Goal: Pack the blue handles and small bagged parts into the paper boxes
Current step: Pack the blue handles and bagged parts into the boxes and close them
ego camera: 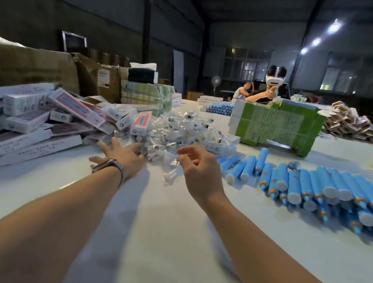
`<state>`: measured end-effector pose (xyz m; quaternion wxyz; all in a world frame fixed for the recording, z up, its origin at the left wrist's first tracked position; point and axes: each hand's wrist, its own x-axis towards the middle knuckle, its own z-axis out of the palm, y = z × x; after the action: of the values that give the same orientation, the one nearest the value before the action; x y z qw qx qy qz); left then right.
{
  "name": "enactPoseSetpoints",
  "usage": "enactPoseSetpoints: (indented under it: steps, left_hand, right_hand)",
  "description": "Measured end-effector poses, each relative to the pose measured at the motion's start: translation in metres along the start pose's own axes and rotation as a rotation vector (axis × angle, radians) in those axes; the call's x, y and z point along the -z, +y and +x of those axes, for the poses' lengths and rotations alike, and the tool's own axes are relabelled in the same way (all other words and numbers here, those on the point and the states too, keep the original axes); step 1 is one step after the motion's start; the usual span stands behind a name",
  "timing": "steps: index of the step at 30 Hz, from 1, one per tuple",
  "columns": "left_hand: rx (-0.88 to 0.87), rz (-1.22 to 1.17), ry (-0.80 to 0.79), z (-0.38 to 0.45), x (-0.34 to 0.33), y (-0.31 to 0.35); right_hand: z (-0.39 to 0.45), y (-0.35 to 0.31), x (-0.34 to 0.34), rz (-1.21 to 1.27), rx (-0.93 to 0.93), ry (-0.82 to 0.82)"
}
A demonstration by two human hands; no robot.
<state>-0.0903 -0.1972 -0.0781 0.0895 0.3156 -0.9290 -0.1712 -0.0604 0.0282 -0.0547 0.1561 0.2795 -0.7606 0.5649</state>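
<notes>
Two hands: both bare forearms reached over the pale white tabletop (pixel 169 223) toward twelve o'clock.
Left hand (pixel 122 154): fingers spread flat, palm down, resting against the near edge of the heap of small clear plastic bagged parts (pixel 182 128); it gripped nothing. A slim dark wristband (pixel 107 166) circled the wrist.
Right hand (pixel 198 169): raised and loosely curled, pinching one crinkled clear plastic bag (pixel 171 172) that dangled below the fingers.
Bagged parts: glossy transparent pouches, each with a small dark and white piece inside, piled at twelve o'clock.
Blue handles (pixel 317 191): smooth sky-blue cylinders with white flat ends and orange-ringed tips, lying in a stacked row from one to three o'clock.
Paper boxes (pixel 39 125): long white cartons with pink and red printed panels, tumbled in a loose heap at ten o'clock.
Green printed carton stack (pixel 276 125): stood at one o'clock, beyond the handles.
</notes>
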Motion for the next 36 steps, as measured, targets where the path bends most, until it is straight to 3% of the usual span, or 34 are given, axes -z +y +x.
enactPoseSetpoints:
  steps: [3,10,13,16,18,20,22,24,27,31,34,36]
  left_hand:
    - [-0.06,0.112,0.011,-0.002,-0.001,0.005]
    - [-0.304,0.263,0.403,-0.046,0.032,0.005]
    - [-0.417,0.109,0.612,-0.077,0.062,0.01]
    - [-0.527,-0.223,0.776,-0.116,0.078,0.023]
    - [-0.565,-0.671,0.562,-0.142,0.073,0.043]
    - [-0.542,-1.078,0.158,-0.162,0.058,0.063]
    - [-0.581,-1.125,-0.072,-0.171,0.036,0.075]
    - [-0.608,-1.161,-0.193,-0.173,0.018,0.085]
    - [-0.589,-1.318,-0.19,-0.174,0.005,0.099]
    - [-0.592,-1.365,0.029,-0.177,-0.008,0.1]
    - [-0.624,-1.284,0.036,-0.174,-0.012,0.088]
    - [-0.62,-1.311,-0.07,-0.175,-0.012,0.084]
  right_hand:
    - [0.0,-0.002,-0.001,0.001,0.014,-0.01]
    - [0.001,-0.006,0.003,0.041,0.0,0.016]
    - [0.004,-0.007,0.006,0.074,-0.077,0.054]
    - [0.007,-0.008,0.011,0.185,-0.243,0.061]
    - [0.011,-0.013,0.017,0.41,-0.398,0.041]
    - [0.016,-0.019,0.027,0.591,-0.459,0.036]
    - [0.019,-0.022,0.039,0.705,-0.394,0.067]
    - [0.019,-0.021,0.052,0.656,-0.274,0.089]
    - [0.015,-0.021,0.067,0.516,-0.147,-0.028]
    - [0.006,-0.021,0.074,0.338,-0.131,-0.244]
    - [0.009,-0.015,0.09,0.226,-0.135,-0.091]
    - [0.016,0.0,0.105,-0.102,-0.166,0.09]
